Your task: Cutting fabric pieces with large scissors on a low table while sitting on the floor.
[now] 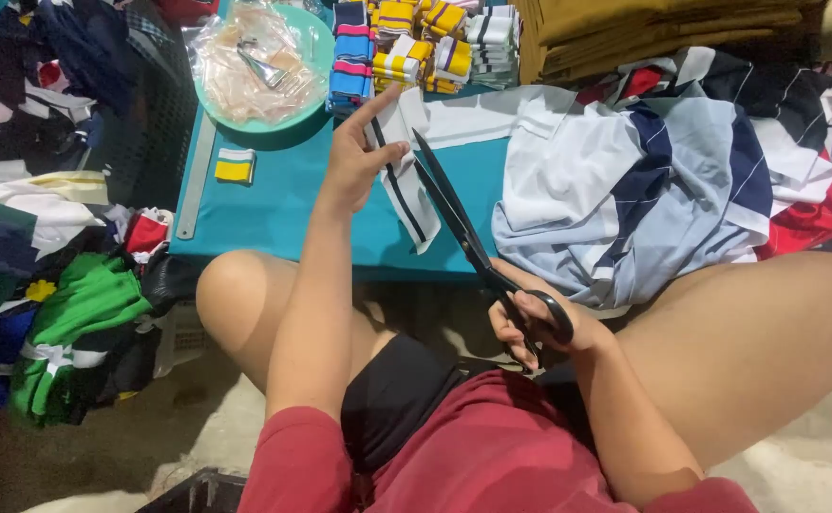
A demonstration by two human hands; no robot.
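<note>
Left hand (354, 161) pinches white strip (406, 176) flat on teal table (274, 204), keeps it taut for cutting. Right hand (530, 323) closed in handles of black scissors (463, 223), blades open beside strip. Shirt pile (644, 185) right, bowl (264, 66) far.

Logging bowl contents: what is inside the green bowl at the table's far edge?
The green bowl holds a crumpled clear plastic bag with small metal pieces showing through. Anything beneath the bag is hidden.

Even, soft overhead light, mild shadows, slight blur, wide-angle stretch at edges.
</note>
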